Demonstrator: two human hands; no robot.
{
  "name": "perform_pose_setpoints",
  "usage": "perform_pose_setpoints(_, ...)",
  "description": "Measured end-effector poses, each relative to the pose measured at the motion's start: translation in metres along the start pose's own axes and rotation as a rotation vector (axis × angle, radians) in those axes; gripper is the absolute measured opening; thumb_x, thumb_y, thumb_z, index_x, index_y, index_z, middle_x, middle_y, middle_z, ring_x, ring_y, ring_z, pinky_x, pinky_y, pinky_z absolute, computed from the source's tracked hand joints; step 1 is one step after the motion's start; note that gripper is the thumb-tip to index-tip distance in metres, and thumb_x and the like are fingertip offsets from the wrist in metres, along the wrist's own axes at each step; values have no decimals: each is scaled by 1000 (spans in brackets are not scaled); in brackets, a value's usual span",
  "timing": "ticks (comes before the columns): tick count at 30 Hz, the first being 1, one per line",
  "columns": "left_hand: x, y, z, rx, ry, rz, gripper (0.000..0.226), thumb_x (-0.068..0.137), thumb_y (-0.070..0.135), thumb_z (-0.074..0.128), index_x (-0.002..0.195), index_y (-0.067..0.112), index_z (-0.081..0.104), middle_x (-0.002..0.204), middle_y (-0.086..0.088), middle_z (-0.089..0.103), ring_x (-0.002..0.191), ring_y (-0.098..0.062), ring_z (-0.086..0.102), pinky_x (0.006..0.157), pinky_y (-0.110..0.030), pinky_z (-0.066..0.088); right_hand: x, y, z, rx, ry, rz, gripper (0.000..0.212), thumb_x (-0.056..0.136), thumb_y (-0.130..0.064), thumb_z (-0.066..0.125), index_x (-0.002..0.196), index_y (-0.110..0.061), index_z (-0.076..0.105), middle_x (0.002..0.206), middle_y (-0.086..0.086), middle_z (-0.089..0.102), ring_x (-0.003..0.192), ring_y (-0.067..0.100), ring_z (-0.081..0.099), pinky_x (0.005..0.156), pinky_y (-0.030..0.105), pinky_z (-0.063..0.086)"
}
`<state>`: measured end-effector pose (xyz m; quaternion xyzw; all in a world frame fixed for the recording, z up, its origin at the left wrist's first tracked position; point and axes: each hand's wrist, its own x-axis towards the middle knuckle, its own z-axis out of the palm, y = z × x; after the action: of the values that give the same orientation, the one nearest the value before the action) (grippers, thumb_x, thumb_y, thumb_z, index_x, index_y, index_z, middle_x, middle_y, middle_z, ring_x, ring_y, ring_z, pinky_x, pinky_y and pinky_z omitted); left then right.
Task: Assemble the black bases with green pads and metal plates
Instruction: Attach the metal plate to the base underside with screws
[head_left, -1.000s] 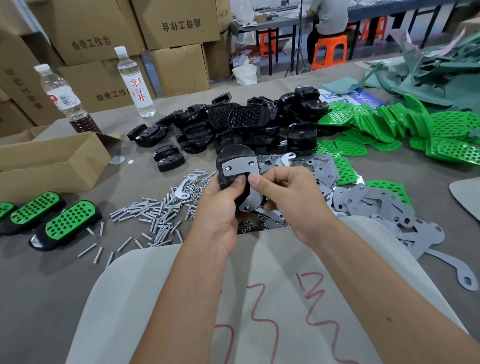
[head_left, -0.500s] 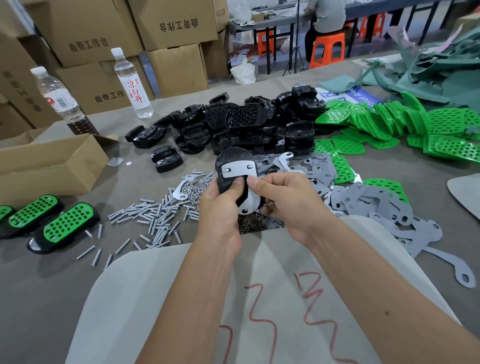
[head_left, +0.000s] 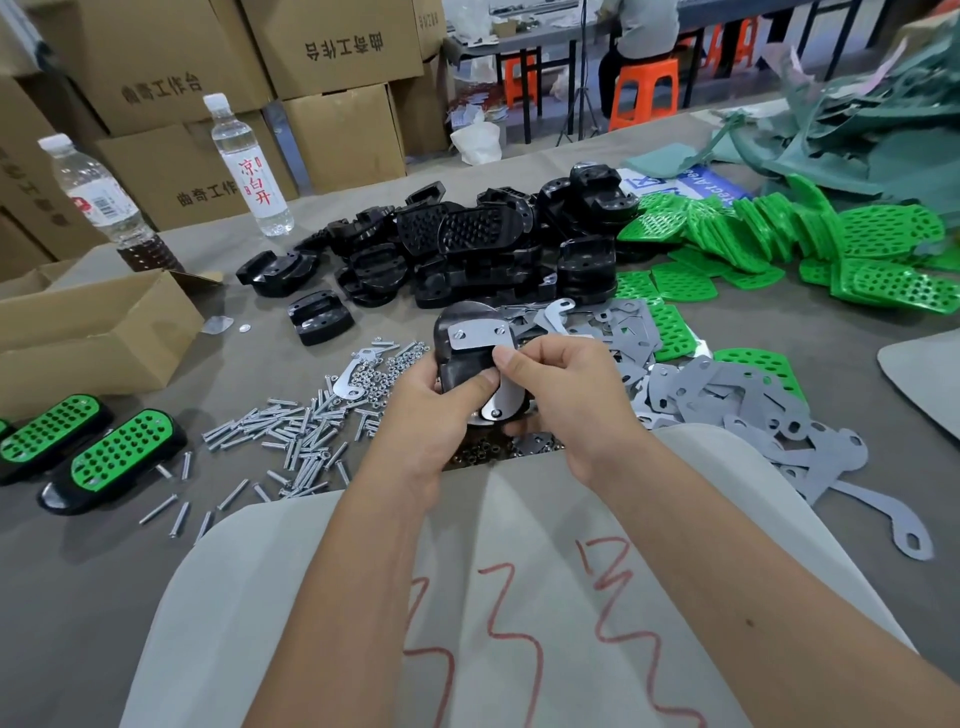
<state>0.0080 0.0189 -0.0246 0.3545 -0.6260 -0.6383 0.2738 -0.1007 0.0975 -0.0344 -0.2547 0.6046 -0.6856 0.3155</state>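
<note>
A glossy black base (head_left: 460, 358) is held above the tabletop (head_left: 260, 291), gripped by the curled left hand (head_left: 431, 415), thumb pressed on its face. A flat metal plate (head_left: 480, 336) on it is pinched by the right hand (head_left: 566, 400). An open cardboard box (head_left: 93, 332) is seen left; its contents cannot be told. 2 finished bases with perforated green pads (head_left: 111, 457) lie nearby.

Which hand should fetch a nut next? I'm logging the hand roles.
Probably the right hand: the left hand grips the black base and steadies it, while the right only pinches the metal plate.
</note>
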Motion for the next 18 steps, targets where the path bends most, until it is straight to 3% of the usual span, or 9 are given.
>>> perform_pose_setpoints(2, -1, 1, -1, 60, -26, 24, 15, 95, 21, 74, 108, 28, 73, 105, -3, 79, 107, -31, 73, 102, -53, 54, 1, -1, -1, 3, 7, 5, 29, 98, -20, 71, 74, -5, 66, 62, 7, 63, 56, 16, 61, 51, 30, 54)
perform_pose_setpoints(6, -1, 2, -5, 46, -97, -42, 18, 96, 23, 73, 114, 27, 71, 98, -4, 81, 89, -25, 78, 82, -39, 63, 3, -2, -4, 0, 44, -7, 28, 97, -19, 73, 74, -8, 64, 63, 7, 63, 52, 15, 57, 45, 24, 47)
perform_pose_setpoints(11, -3, 6, -9, -108, -113, -163, 18, 95, 5, 70, 112, 1, 71, 103, -17, 79, 92, -33, 78, 80, -37, 65, 6, 1, -4, 23, 108, -44, 27, 97, -19, 72, 77, -5, 61, 76, 18, 57, 67, 26, 52, 50, 28, 44)
perform_pose_setpoints(18, -5, 6, -1, -146, -109, -138, 11, 97, 5, 68, 108, 3, 67, 96, -16, 79, 76, -26, 76, 67, -29, 63, 8, 1, -6, 15, 154, -28, 33, 97, -19, 72, 67, -13, 61, 59, -1, 62, 51, 12, 58, 44, 23, 45)
